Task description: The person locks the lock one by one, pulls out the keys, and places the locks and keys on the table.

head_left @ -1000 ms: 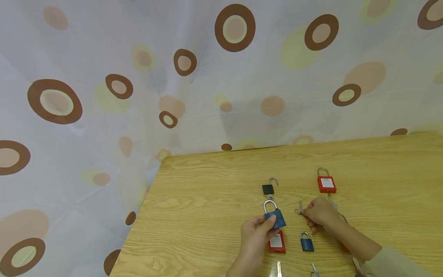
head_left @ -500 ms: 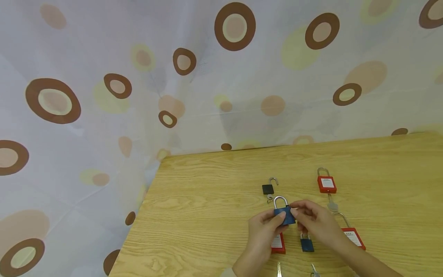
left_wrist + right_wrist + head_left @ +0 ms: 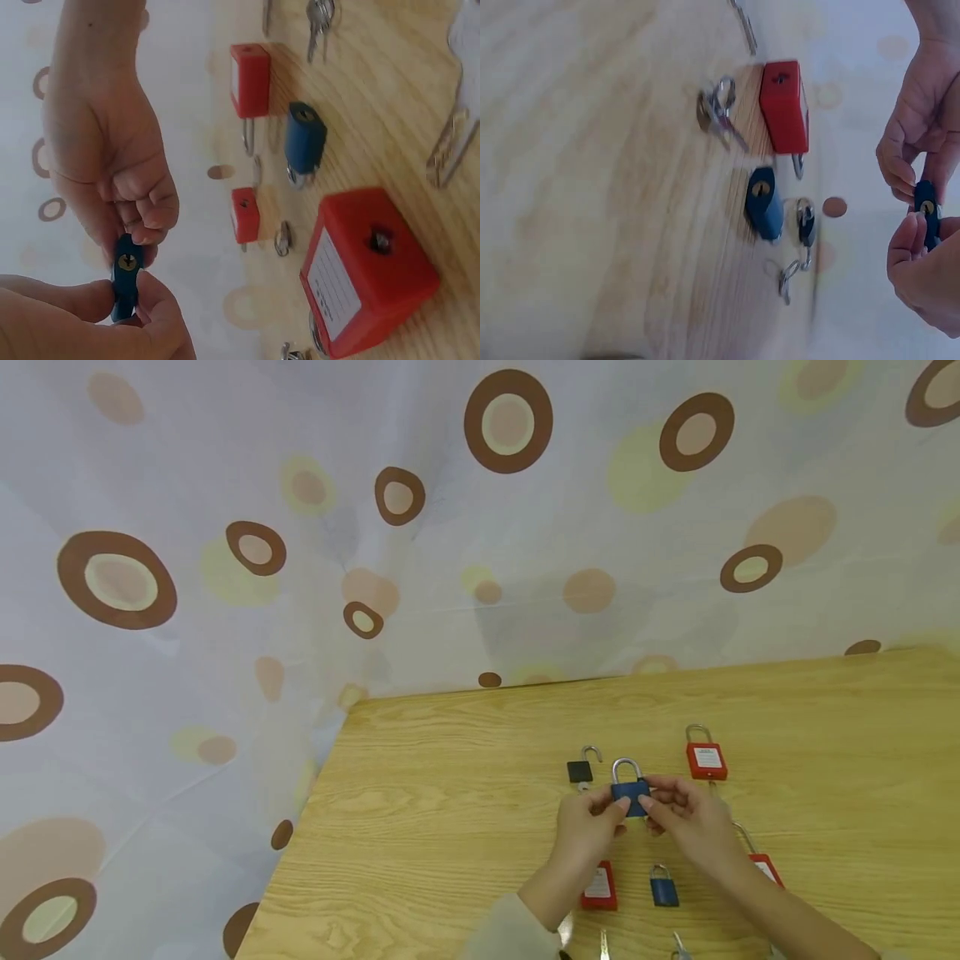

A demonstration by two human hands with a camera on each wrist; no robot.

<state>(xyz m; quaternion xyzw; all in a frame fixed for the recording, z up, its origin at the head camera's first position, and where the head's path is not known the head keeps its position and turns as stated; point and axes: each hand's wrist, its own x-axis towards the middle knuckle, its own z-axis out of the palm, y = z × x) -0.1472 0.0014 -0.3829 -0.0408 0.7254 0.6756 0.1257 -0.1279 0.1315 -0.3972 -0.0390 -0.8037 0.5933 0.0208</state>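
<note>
A blue padlock [image 3: 628, 793] with a steel shackle pointing up is held above the table between both hands. My left hand [image 3: 585, 831] pinches its left side, thumb on the front. On the other side my right hand [image 3: 693, 827] grips the right edge with thumb and fingers. The brass keyhole underneath shows in the left wrist view, where the padlock [image 3: 127, 262] has no key in it. Below the hands lie a smaller blue padlock [image 3: 663, 889] and a red padlock [image 3: 598, 887] with a white label.
A black padlock [image 3: 580, 772] with its shackle swung out lies further back. Two more red padlocks [image 3: 707, 760] lie to the right, one partly behind the right forearm. Loose keys [image 3: 787, 281] lie on the wooden table [image 3: 450, 827]. A dotted curtain [image 3: 420, 552] hangs behind.
My right hand has left the keys on the table and taken hold of the blue padlock's right side. My left hand has moved right and further away with the padlock.
</note>
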